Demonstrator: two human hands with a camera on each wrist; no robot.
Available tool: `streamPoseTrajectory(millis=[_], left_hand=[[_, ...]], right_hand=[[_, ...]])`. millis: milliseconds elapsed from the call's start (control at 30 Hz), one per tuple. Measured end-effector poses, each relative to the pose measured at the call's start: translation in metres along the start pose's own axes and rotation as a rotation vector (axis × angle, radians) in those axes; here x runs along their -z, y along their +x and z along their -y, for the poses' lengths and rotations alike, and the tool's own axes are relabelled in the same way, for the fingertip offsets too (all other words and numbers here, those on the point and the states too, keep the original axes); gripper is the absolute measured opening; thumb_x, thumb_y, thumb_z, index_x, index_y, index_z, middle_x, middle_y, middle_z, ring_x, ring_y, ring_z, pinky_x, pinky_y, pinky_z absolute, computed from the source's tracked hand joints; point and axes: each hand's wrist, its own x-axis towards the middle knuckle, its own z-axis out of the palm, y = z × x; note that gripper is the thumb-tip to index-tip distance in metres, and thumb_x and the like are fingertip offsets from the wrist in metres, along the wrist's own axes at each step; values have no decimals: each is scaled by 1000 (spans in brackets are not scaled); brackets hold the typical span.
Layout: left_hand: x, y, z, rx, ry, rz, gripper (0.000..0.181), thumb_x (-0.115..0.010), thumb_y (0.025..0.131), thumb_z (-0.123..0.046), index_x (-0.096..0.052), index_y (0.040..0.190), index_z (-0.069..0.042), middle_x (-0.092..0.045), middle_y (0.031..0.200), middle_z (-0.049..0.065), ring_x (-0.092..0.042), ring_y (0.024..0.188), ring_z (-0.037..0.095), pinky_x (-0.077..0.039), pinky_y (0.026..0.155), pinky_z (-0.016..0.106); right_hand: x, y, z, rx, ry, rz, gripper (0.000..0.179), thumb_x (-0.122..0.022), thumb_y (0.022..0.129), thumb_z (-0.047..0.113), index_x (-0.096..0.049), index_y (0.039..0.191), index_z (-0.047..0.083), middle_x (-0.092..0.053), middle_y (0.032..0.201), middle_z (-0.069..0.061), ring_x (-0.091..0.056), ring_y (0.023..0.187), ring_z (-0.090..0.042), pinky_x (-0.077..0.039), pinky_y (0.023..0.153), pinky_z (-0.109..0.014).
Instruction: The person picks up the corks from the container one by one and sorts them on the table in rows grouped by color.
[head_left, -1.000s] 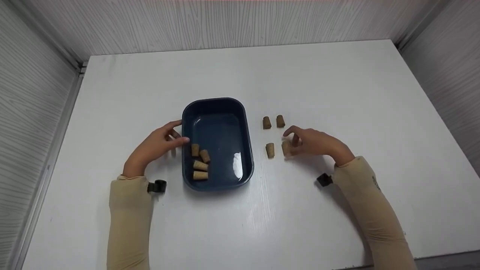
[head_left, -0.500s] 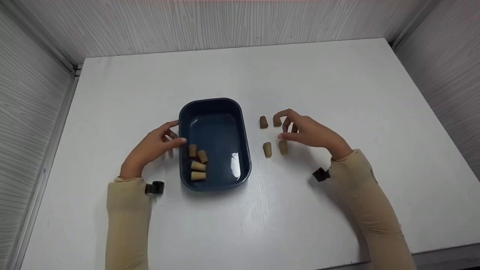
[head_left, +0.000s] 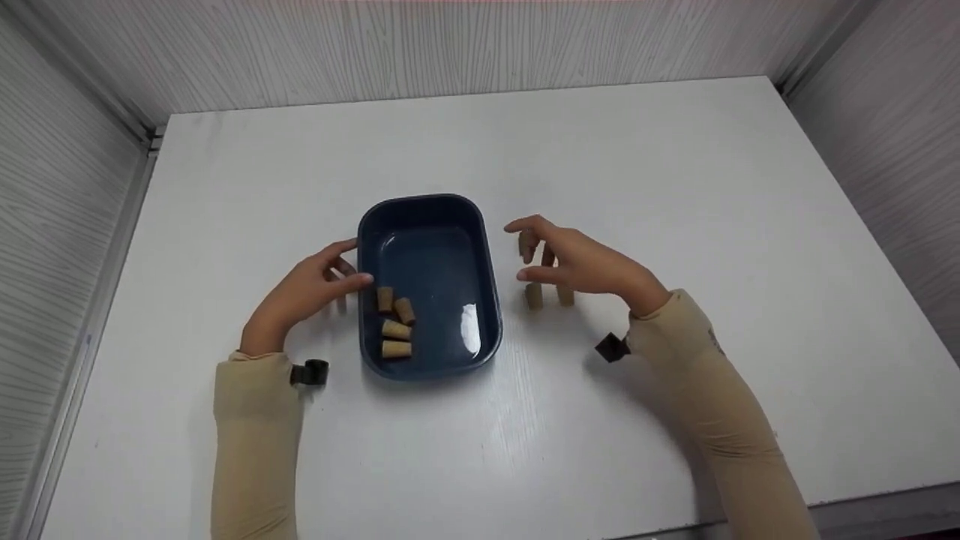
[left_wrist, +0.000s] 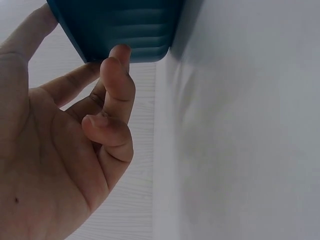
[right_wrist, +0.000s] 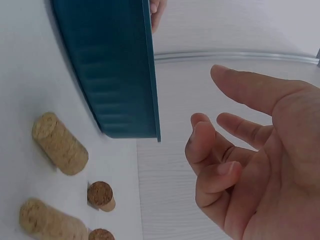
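A dark blue rectangular tray point(head_left: 442, 300) lies on the table with several tapered corks point(head_left: 396, 330) in its near left corner. At its left wall, my left hand point(head_left: 311, 292) touches the rim with straight thumb and index finger, the other fingers bent beneath, as the left wrist view shows. Right of the tray my right hand point(head_left: 577, 259) hovers above several loose corks point(head_left: 533, 295), thumb and index finger apart. In the right wrist view nothing is between its fingers, and a light cork point(right_wrist: 60, 143) and a darker cork point(right_wrist: 100, 194) lie below. The hand partly covers them in the head view.
The white tabletop point(head_left: 420, 457) extends around the tray. Pale wood-grain panels point(head_left: 465, 52) stand behind it and at both sides. A small black wrist mount point(head_left: 613, 347) juts from the right sleeve, and another mount point(head_left: 311, 373) from the left.
My right hand has moved left and a little away from me, from the right-hand corks to above the left-hand ones. The left hand stays at the tray.
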Motion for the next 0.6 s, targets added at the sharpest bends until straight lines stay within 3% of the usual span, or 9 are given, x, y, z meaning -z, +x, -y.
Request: streamPoseTrajectory(millis=[200,267,433,600], left_hand=[[0,0,0,-9,11,-1,75,-59,91,-54,-30,153,-23,-59,116,13,-56,83,24,-44,69,32],[-1,0,1,-11,11,-2,74,-59,91,-53,-30,153,-23,-59,116,13,-57,82,24,-44,69,32],[0,0,2,-9,6,-3,73,-60,91,-52,-31,152,-24,-59,114,13,-57,80,23,-44,68,33],[1,0,1,-18,-3,4,73,-60,91,-51,-31,152,-24,-60,113,13,-59,80,24,-46,67,34]], right_hand=[[-9,13,18,32,-37,46,56,-65,94,24,-38,143,15,-59,110,-9,-63,86,-23,-44,86,-34],[-11,18,23,47,-36,62,56,-65,94,23,-39,143,16,-59,111,-8,-63,85,-23,-48,80,-34],[-20,32,36,117,-55,95,56,-67,92,23,-42,141,16,-60,101,-5,-60,82,-19,-48,77,-30],[-37,45,48,156,-68,143,56,-69,90,24,-45,140,14,-60,102,-10,-54,80,-16,-45,75,-29]])
